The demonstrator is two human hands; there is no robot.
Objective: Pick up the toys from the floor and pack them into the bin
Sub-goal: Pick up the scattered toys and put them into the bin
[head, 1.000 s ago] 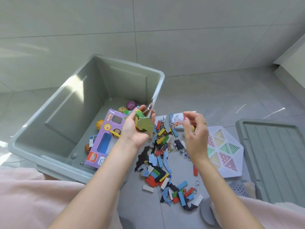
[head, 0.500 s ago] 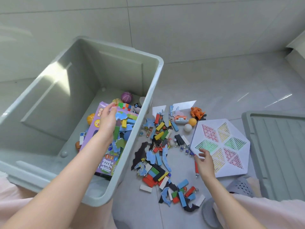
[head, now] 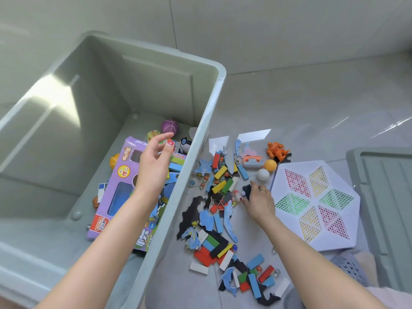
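A large grey-green bin stands on the floor at the left. It holds a purple toy box, small balls and loose pieces. My left hand hovers over the box inside the bin, fingers relaxed, holding nothing. To the right of the bin lies a pile of coloured blocks and puzzle pieces. My right hand is down in that pile, fingers pinching a small black piece beside a white die.
A white hexagonal peg board lies right of the pile. The bin lid lies at the far right. An orange figure, an orange ball and a white ball sit behind the pile. Marbles are scattered among the blocks.
My left hand let its pieces go into the bin and now hangs open above them. My right hand moved from the board's edge up into the pile and took the black piece.
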